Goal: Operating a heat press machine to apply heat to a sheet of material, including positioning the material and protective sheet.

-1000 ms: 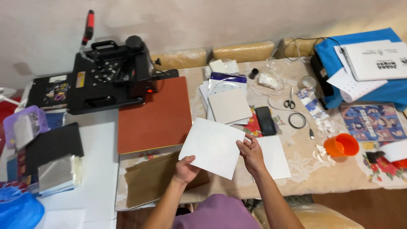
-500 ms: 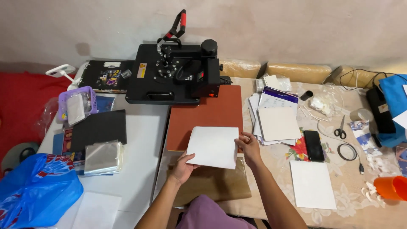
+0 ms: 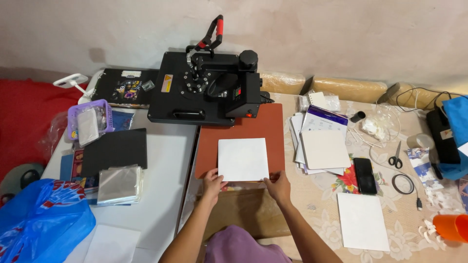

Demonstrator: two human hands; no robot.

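Hands first: my left hand point(image 3: 213, 181) and right hand point(image 3: 278, 184) each pinch a near corner of the white sheet point(image 3: 243, 159), fingers closed narrow on its edge, thumbs on top. The sheet lies flat on the red pad point(image 3: 241, 134), near its front edge, roughly square to it. To do this well I'd keep both pinches light and even, slide the sheet rather than lift it, and check that its sides run parallel to the pad's before letting go. Brown paper point(image 3: 246, 212) lies under my wrists, nearer me. Beyond the pad sits the black press point(image 3: 209, 90), swung aside to the left, handle up.
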